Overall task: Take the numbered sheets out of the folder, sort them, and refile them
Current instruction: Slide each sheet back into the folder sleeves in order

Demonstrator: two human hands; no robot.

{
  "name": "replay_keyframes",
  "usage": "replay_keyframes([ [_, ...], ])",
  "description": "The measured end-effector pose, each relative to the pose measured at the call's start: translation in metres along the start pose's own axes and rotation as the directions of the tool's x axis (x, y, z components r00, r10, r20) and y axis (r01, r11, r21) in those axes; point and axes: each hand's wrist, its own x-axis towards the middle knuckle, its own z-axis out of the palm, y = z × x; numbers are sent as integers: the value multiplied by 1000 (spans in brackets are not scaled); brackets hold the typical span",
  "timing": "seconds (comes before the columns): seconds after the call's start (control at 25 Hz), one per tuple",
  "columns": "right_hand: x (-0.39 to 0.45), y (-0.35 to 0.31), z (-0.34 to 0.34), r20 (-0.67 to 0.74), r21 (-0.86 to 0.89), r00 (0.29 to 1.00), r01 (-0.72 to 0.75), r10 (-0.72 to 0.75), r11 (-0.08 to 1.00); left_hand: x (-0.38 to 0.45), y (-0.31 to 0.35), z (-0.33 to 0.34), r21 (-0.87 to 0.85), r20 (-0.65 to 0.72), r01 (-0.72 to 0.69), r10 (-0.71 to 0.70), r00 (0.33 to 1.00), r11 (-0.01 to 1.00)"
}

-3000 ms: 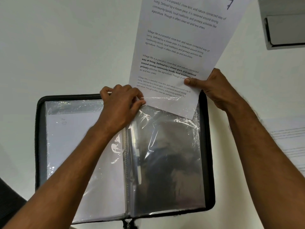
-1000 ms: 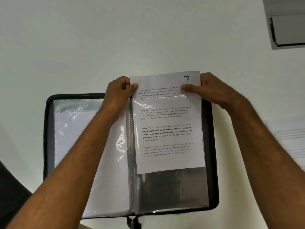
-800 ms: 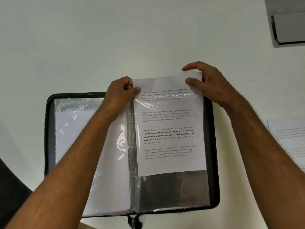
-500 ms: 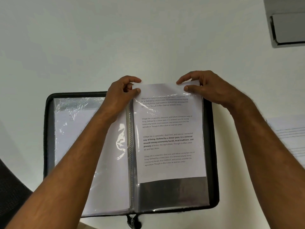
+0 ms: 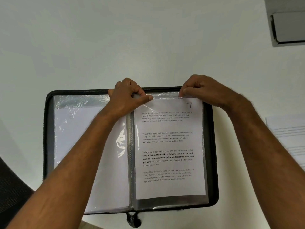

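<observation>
Nearest the person, bottom edge: zip pull of the black zip folder hangs off the front of the white worktop. Dark mesh chair part at lower left corner.

Folder lies open flat, spine w/ binding running front to back down the middle. Left side: clear plastic sleeves, crinkled near the top, w/ pale sheets inside; any no. on them too faint to read. Right side: clear sleeve holding the sheet marked 7, handwritten no. in its top right corner, four blocks of printed text below, the third partly bold. Sheet sits almost fully inside the sleeve, w/ a band of empty plastic showing under its bottom edge and its top edge just below the sleeve mouth.

Both forearms reach over the folder to its far edge. Left hand: grip narrow, thumb and curled fingers pinching the sleeve's top left corner by the spine. Right hand: grip narrow too, fingertips pinching the sleeve's top edge just above the 7.

Right of the folder, apart from it: stack of loose sheets, cut by the frame edge. Far right corner: grey box-like object, only partly in view.
</observation>
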Motion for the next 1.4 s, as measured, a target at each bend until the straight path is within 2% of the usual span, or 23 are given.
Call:
replay_keyframes([
  [0.16, -2, 0, 5, 9, -85, 999, 42, -42, 995, -2, 3, 2, 96, 13, -6, 5, 1000, 995],
  [0.52, -6, 6, 9, 48, -253, 999, -2, 15, 967, -2, 0, 6, 110, -10, -28, 29, 1000, 994],
  [0.6, -8, 7, 11, -16, -264, 1000, 3, -8, 964, -2, -2, 8, 126, -30, -41, 45, 999, 991],
  [0.72, -18, 11, 19, -261, -146, 964, 0, -39, 989, -1, -3, 12, 179, -54, -51, 62, 997, 983],
  [0.8, -31, 15, 27, -412, 31, 911, -17, 28, 999, -3, -4, 14, 215, -65, -56, 71, 995, 975],
  [0.88, -46, 20, 40, -470, 193, 875, -28, 118, 981, -5, -6, 15, 224, -75, -72, 91, 993, 972],
  [1.12, -106, 26, 86, -489, 390, 816, -111, 308, 914, -19, 0, 18, 338, -82, -69, 102, 991, 939],
  [1.4, -166, 14, 131, -326, 573, 797, -260, 508, 777, -73, -5, 38, 433, -28, -142, 171, 985, 890],
])
